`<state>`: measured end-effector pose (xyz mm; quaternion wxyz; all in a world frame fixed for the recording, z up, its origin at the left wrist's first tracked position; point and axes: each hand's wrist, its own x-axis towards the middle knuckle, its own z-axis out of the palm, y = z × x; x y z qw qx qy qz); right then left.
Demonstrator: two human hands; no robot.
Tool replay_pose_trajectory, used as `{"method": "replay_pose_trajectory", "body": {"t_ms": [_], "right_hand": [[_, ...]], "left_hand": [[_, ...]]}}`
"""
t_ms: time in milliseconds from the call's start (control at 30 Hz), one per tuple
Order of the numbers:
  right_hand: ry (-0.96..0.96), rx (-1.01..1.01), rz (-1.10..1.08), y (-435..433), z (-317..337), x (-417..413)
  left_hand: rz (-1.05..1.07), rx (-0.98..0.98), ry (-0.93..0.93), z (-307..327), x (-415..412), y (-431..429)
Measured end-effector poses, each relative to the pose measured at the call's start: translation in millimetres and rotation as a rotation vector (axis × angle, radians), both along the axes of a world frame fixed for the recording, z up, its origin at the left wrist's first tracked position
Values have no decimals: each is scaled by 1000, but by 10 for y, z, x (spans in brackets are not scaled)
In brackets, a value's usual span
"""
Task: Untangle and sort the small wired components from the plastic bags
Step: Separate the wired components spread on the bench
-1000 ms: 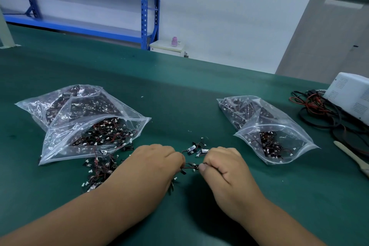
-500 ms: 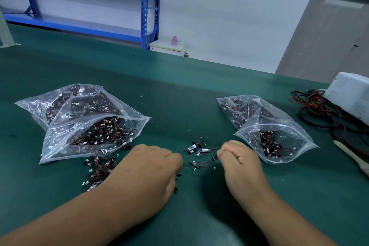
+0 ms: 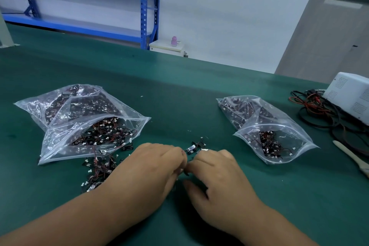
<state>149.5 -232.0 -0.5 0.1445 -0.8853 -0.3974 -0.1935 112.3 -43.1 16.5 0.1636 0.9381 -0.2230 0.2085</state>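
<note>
Half a second ago the hands were apart with a thin wire between them. Now the left hand (image 3: 151,168) and right hand (image 3: 217,173) are close together on the table (image 3: 179,90), fingers curled and tips nearly touching, and I cannot tell what they pinch. A few loose parts (image 3: 196,146) lie just past them, between the left bag (image 3: 85,124) and right bag (image 3: 267,132); I think they are starting on another tangle, with a big pile (image 3: 99,168) left.
</note>
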Motion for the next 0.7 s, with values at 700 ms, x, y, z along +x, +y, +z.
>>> {"method": "replay_pose_trajectory", "body": {"t_ms": [700], "right_hand": [[125, 253, 54, -130, -19, 144]], "left_hand": [[42, -28, 62, -21, -44, -20]]}}
